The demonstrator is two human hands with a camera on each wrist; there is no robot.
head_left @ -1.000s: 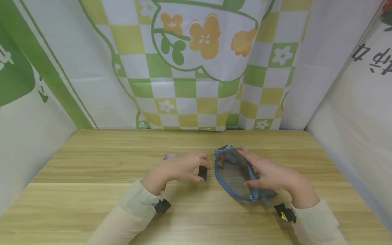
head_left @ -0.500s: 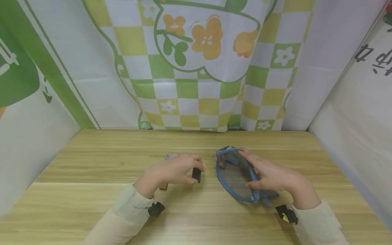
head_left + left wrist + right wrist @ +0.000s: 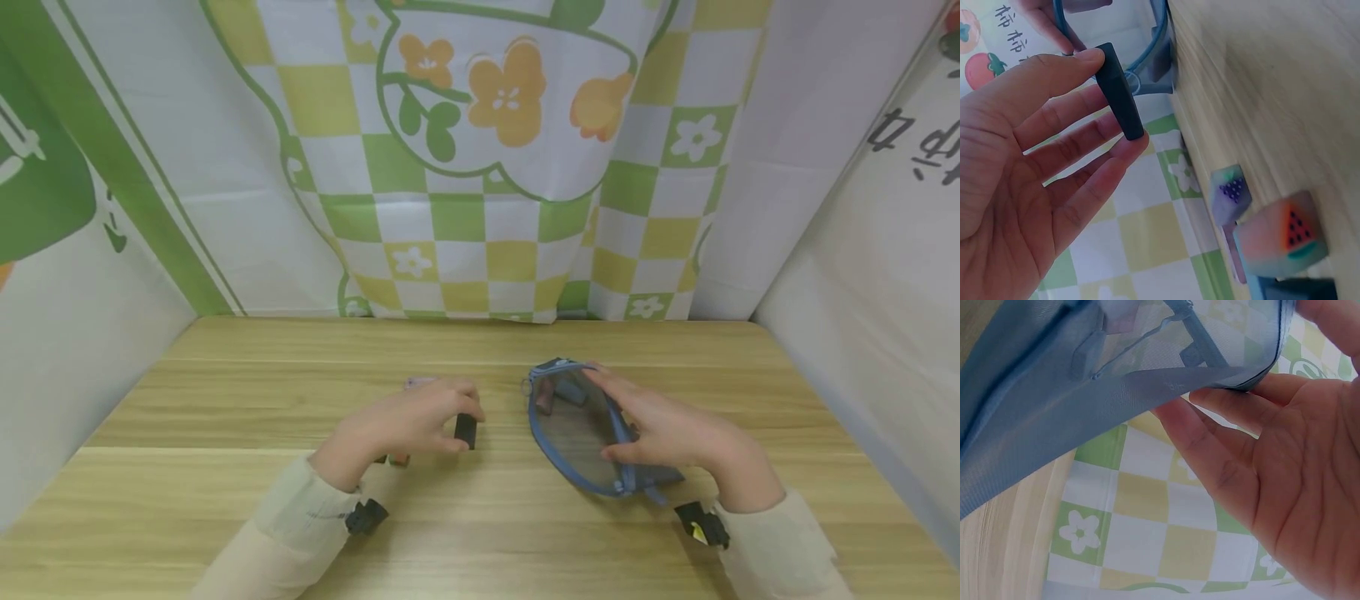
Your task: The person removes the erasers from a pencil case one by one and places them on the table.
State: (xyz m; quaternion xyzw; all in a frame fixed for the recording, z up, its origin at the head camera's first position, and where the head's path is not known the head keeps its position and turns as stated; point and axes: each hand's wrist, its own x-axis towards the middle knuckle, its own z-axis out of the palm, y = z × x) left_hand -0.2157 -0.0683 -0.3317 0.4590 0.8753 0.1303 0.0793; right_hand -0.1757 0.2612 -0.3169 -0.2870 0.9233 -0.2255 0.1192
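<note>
My left hand point(image 3: 408, 423) pinches a small flat black block point(image 3: 466, 430) between thumb and fingertips, held on edge to the left of the pouch. In the left wrist view the block point(image 3: 1119, 90) looks plain and dark. My right hand point(image 3: 667, 425) grips the far right side of a blue-trimmed mesh zip pouch point(image 3: 555, 463), thumb at the near edge and fingers at the back, keeping its mouth wide. Inside the pouch lie a pinkish piece point(image 3: 545, 397) and a blue-grey piece point(image 3: 572, 392). The right wrist view shows fingers beneath the mesh point(image 3: 1104, 403).
Beside my left hand, small blocks lie on the wooden table point(image 3: 262, 400): one with a watermelon picture point(image 3: 1285, 237), one with purple grapes point(image 3: 1230, 194), and a dark one point(image 3: 1300, 290). A checkered cloth point(image 3: 457, 217) hangs behind the table.
My left hand has moved left, away from the pouch, with the black block still pinched. The right hand and pouch stay almost in place.
</note>
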